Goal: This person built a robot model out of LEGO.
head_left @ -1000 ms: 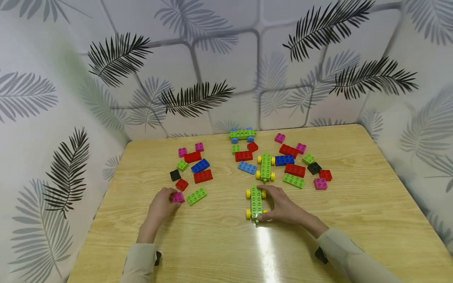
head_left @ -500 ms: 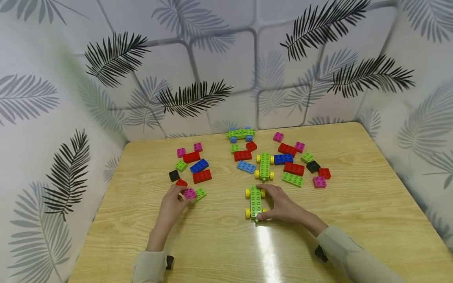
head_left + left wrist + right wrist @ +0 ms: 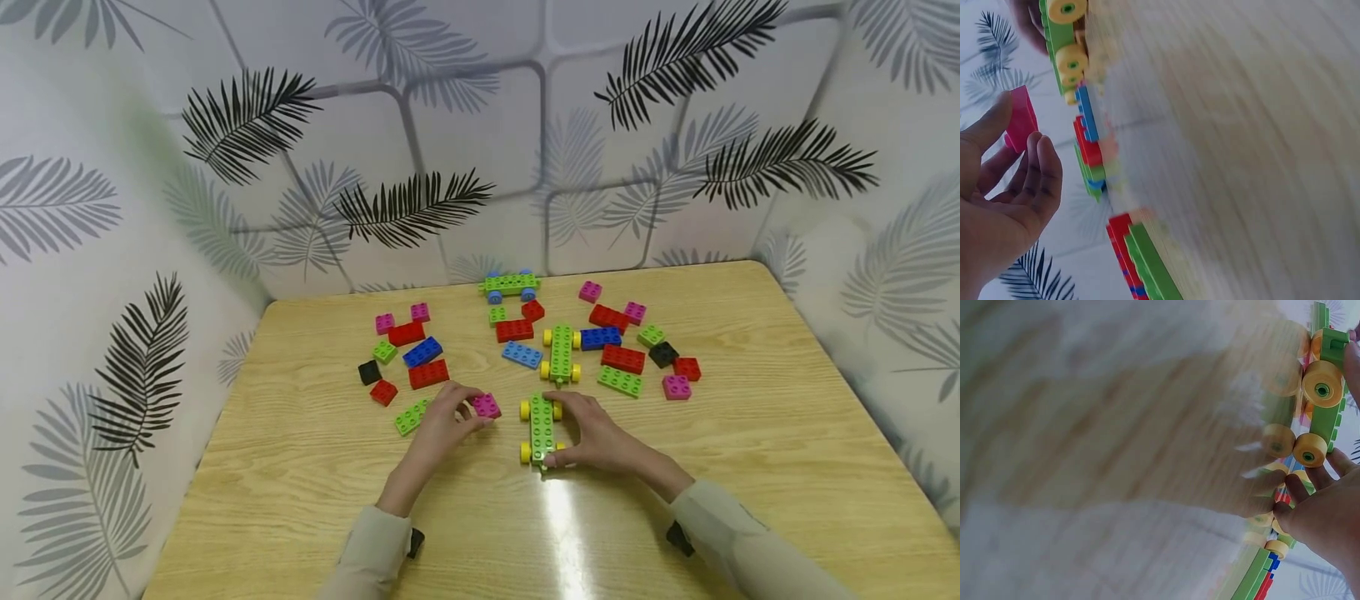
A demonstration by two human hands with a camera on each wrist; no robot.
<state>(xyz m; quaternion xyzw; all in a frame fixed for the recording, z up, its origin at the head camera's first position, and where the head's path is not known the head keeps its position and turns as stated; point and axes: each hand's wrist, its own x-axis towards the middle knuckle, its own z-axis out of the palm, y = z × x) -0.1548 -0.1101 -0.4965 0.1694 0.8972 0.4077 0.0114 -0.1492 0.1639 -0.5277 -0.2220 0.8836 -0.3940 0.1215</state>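
Midway between the left and right edges of the bench (image 3: 262,467), a green toy car (image 3: 542,429) with yellow wheels sits studs up, ends pointing at the near and far edges. The right hand (image 3: 603,437) has a wide grip on it, thumb at the near end and a finger at the far end, probably to stop it rolling; it also leaves the top mostly bare. Just to the left of it, the left hand (image 3: 438,425) has a much narrower grip, pinching a pink brick (image 3: 487,406) between thumb and fingers. Looks lifted off the bench, not touching the car. I'd guess it's held by the sides so the underside stays free. Loose bricks lie toward the left and right edges, maybe spread out so each is easy to grab. Another yellow-wheeled car (image 3: 562,353) sits just beyond, and a blue-wheeled one (image 3: 511,284) is right by the far edge.
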